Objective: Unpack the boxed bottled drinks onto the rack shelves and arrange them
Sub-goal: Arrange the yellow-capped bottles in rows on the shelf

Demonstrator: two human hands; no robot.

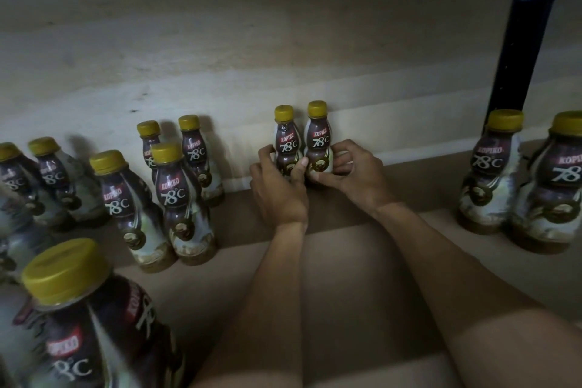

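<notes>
Two brown Kopiko 78°C bottles with yellow caps stand side by side against the back wall of the shelf. My left hand (278, 189) grips the base of the left bottle (285, 142). My right hand (352, 172) grips the base of the right bottle (318, 138). Both bottles are upright and touch each other. The brown shelf board (346, 277) lies under my forearms.
Several more of the same bottles stand on the left, among them a close pair (176, 198) and a large near one (82, 318). Two bottles (519, 179) stand at the right. A dark rack upright (529, 28) rises at the back right. The pale wall (220, 57) closes off the back.
</notes>
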